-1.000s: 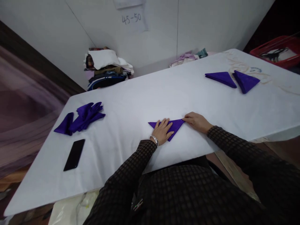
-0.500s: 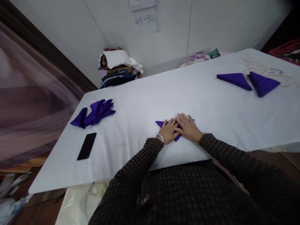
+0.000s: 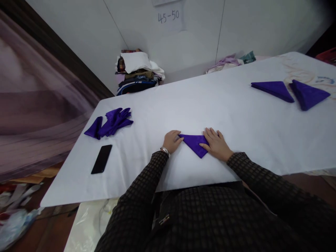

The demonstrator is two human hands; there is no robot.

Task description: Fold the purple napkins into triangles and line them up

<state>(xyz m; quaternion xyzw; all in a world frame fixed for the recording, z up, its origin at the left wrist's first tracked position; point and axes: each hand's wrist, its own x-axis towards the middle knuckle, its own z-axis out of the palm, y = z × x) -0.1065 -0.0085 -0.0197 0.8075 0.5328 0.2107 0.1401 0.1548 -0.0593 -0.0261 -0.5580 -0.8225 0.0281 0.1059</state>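
Observation:
A purple cloth (image 3: 194, 144), folded into a triangle, lies on the white-covered table (image 3: 189, 108) in front of me, one corner pointing toward my body. My left hand (image 3: 172, 141) pinches its left tip between thumb and fingers. Over the right part of the cloth my right hand (image 3: 215, 144) lies flat, fingers stretched out, covering that corner. Two more folded purple triangles, one (image 3: 274, 91) beside the other (image 3: 309, 95), rest at the far right. At the left lie a rumpled bunch of purple cloths (image 3: 115, 121) and a smaller purple piece (image 3: 94, 128).
A black phone (image 3: 102, 159) lies on the table's left side. Behind the far edge stand a pile of folded clothes (image 3: 139, 75) and some pinkish cloth (image 3: 224, 63) by the wall. A sheer curtain (image 3: 39, 98) hangs at the left.
My left hand has slid left from the middle of the cloth to its left tip and now grips it. The right hand stays on the right part. The view has shifted slightly.

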